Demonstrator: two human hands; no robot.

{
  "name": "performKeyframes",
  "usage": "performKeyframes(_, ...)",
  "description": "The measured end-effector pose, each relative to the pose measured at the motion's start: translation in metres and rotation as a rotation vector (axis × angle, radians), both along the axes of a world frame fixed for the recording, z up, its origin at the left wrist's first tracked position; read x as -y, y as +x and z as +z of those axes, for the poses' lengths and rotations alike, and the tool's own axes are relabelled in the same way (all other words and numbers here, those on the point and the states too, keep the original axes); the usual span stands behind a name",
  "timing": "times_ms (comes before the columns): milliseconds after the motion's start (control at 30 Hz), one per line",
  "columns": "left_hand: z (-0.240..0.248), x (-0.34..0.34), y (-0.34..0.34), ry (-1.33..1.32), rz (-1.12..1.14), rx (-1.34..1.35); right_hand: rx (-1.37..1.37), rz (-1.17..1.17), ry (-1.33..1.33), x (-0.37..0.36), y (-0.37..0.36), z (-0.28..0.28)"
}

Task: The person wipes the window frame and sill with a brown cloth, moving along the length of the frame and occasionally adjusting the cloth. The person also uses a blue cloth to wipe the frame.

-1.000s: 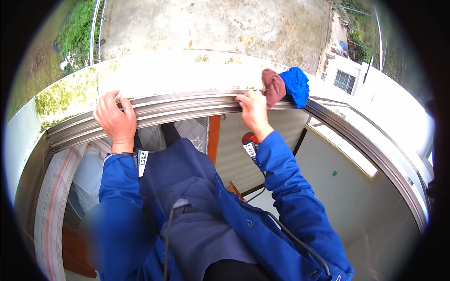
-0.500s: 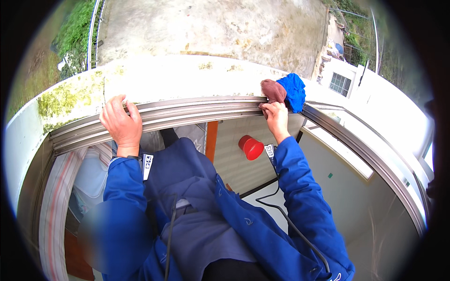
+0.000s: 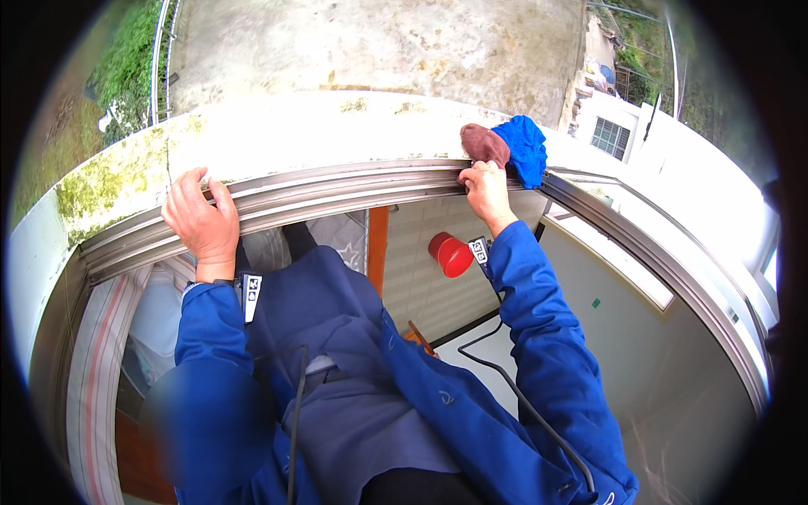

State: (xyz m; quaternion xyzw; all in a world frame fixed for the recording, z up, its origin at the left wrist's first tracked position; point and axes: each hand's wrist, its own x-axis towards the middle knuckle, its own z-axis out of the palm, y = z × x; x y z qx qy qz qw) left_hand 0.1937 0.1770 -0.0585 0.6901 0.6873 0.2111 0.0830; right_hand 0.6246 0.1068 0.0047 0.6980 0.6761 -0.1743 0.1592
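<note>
My right hand is closed on a brown cloth at the right part of the metal window track. Its fingertips press the cloth's lower end against the rails. Bunched up beside the brown cloth, on its right and touching it, is a bright blue cloth. My left hand rests over the left part of the track with thumb and fingers apart, holding nothing. Some of its fingertips reach the pale outer ledge.
Below the track, indoors, a red bucket sits near my right forearm. A striped curtain hangs at the left. A black cable runs along my right sleeve. Beyond the ledge, a concrete yard lies far below.
The whole view has shifted slightly. Both hands keep nearly the same places on the track, and the right still grips the brown cloth.
</note>
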Motion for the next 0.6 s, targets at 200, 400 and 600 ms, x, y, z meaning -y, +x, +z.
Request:
performKeyframes(200,0.000,0.000,0.000,0.009,0.013,-0.020,-0.326,-0.043,0.037,-0.005,-0.029,-0.014)
performKeyframes(400,0.000,0.000,0.000,-0.007,0.020,-0.037,0.044,0.123,0.084,0.000,-0.002,0.000)
performKeyframes(600,0.000,0.003,0.000,-0.007,0.028,-0.029,-0.012,-0.060,-0.026,-0.004,-0.013,-0.008)
